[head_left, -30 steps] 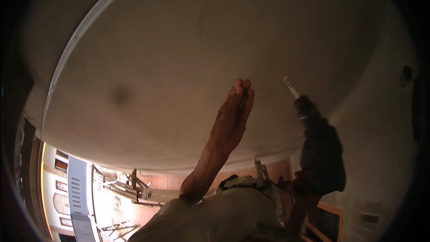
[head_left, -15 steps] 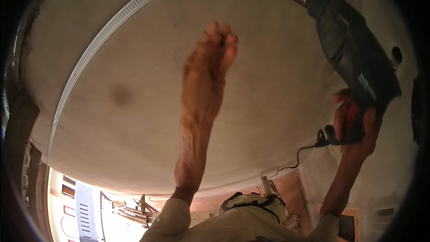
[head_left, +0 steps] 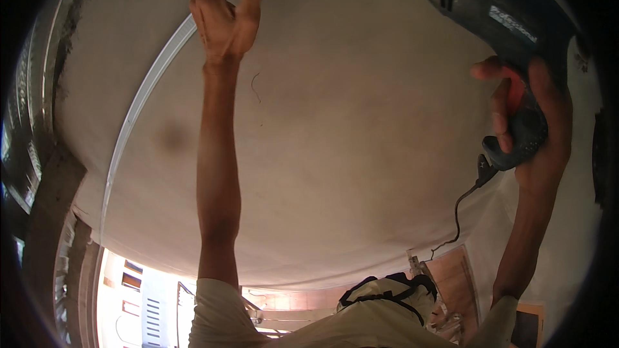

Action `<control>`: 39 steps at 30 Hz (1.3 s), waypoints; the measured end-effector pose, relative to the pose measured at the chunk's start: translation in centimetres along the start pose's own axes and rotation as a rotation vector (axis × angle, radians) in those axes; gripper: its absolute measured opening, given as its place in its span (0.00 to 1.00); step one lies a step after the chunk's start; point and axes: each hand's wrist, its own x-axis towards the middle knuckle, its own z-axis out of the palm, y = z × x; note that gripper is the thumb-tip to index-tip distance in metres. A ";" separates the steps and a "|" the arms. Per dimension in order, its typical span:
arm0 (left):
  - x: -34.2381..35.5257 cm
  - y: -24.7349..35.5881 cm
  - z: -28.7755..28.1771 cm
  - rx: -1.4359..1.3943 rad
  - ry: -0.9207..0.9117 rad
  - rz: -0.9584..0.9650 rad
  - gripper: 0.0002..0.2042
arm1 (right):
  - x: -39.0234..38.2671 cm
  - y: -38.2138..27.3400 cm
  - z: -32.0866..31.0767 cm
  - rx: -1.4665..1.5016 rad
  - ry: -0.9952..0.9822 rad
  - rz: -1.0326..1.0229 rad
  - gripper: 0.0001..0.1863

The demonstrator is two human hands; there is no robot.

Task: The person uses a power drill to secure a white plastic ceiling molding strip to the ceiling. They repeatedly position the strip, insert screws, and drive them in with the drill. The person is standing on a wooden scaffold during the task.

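My left hand (head_left: 225, 16) is raised at the top edge, its fingers curled over a long, pale slotted strip (head_left: 148, 80). The strip passes between the thumb and fingers, but the fingertips are partly cut off and whatever they pinch is unclear. On the right, my right hand (head_left: 541, 116) is closed round the handle of a dark power drill (head_left: 496, 13), fingers by its red trigger. The drill points up and left; its chuck and bit lie outside the picture. A black cord (head_left: 457, 212) trails down from the handle.
A broad beige surface (head_left: 322, 154) fills the middle, with a thin dark strand (head_left: 258, 87) on it. Grey beams (head_left: 48, 187) run down the left side. Below are a bright opening (head_left: 129, 309), a black-strapped pale garment (head_left: 387, 299) and an orange-framed dark panel (head_left: 530, 325).
My left hand has moved up and left, from the middle of the beige surface to the slotted strip. The drill has shifted higher, so its chuck and bit have left the picture.
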 end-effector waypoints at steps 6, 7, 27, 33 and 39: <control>3.6 -2.1 1.3 0.247 -0.241 0.141 0.20 | 1.7 -0.3 -1.4 -0.029 -0.020 -0.037 0.31; 3.6 -2.1 1.5 0.221 -0.265 0.096 0.18 | 1.9 -0.3 -1.4 -0.052 -0.019 -0.063 0.30; 2.7 -4.7 1.9 0.163 -0.173 0.293 0.13 | 10.1 -1.4 0.6 -0.339 -0.255 -0.028 0.33; 2.9 -3.1 1.4 0.143 -0.244 0.205 0.10 | 10.5 -1.5 0.9 -0.356 -0.266 -0.029 0.33; 2.6 -3.3 1.3 0.138 -0.250 0.189 0.10 | 10.7 -1.6 1.2 -0.373 -0.272 -0.023 0.33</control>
